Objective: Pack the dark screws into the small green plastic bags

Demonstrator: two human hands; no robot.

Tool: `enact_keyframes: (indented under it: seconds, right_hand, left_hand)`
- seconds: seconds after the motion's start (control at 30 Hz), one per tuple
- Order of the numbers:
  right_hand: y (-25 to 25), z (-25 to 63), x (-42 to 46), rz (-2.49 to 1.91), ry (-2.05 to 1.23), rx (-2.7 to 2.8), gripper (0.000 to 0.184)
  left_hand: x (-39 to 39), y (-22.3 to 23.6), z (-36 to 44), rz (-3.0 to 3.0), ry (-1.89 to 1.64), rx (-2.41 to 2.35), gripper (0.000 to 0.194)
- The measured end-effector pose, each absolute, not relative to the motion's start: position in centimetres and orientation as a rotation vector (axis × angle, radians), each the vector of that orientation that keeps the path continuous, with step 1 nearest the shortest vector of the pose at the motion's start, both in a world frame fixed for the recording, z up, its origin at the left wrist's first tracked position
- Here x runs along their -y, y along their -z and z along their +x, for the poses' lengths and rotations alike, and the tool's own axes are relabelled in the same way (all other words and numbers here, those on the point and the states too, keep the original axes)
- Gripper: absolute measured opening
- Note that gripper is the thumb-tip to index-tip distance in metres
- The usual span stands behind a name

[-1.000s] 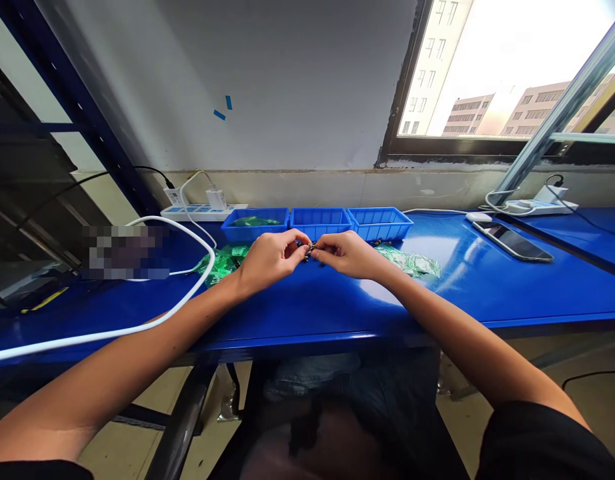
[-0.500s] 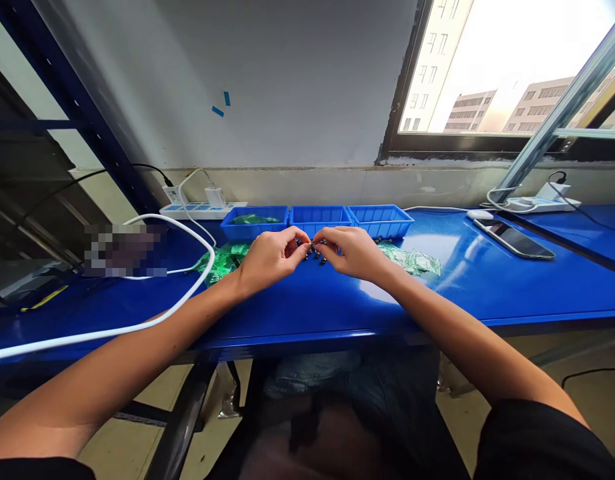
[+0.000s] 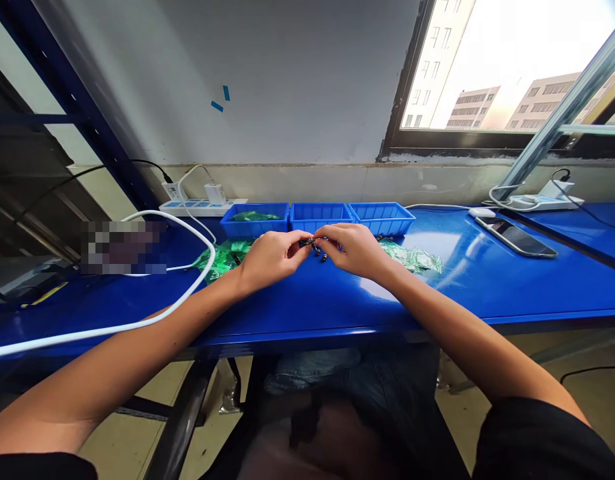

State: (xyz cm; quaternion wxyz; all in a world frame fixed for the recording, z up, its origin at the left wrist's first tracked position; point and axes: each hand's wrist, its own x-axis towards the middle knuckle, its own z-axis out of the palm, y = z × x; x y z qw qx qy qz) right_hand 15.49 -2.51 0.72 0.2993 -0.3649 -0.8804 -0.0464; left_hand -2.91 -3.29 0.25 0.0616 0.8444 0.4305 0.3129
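Note:
Over the blue table (image 3: 297, 307), my left hand (image 3: 277, 255) and my right hand (image 3: 351, 248) meet fingertip to fingertip. Each is closed in a pinch around something small and dark; its kind is too small to make out. Just behind and below the fingertips lie several small black parts (image 3: 323, 257) with a metallic glint. Left of my left hand is a green plastic bag (image 3: 225, 259), partly hidden by the wrist. A second, paler green bag (image 3: 412, 257) lies right of my right hand.
Three blue bins stand in a row at the back: the left bin (image 3: 230, 230) with green material inside, the middle bin (image 3: 320, 230) and the right bin (image 3: 387, 230). A phone (image 3: 520, 237) lies at the right. A white cable (image 3: 187, 297) loops over my left forearm. Power strips (image 3: 232, 205) line the wall.
The hands keep their pinch in nearly the same place, with the fingertips shifted slightly. The whole view has moved a little.

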Motion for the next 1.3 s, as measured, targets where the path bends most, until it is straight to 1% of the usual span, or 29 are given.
enact_keyframes:
  seconds: [0.33, 0.57, 1.13, 1.3]
  right_hand:
    - [-0.66, 15.39, 2.52, -0.992, 0.135, 2.316, 0.021]
    - [-0.77, 15.27, 2.53, -1.065, 0.166, 2.271, 0.018]
    - [-0.69, 15.44, 2.59, -1.006, 0.109, 2.304, 0.015]
    - [-0.68, 15.49, 2.58, -0.985, 0.105, 2.329, 0.017]
  left_hand:
    - [3.23, -0.01, -2.92, 2.556, -1.036, -1.274, 0.035]
    - [3.17, -0.02, -2.95, 2.567, -1.085, -1.274, 0.031]
    - [3.32, -0.21, -2.99, 2.55, -1.046, -1.285, 0.029]
    - [3.25, -0.17, -3.04, 2.533, -1.041, -1.255, 0.031]
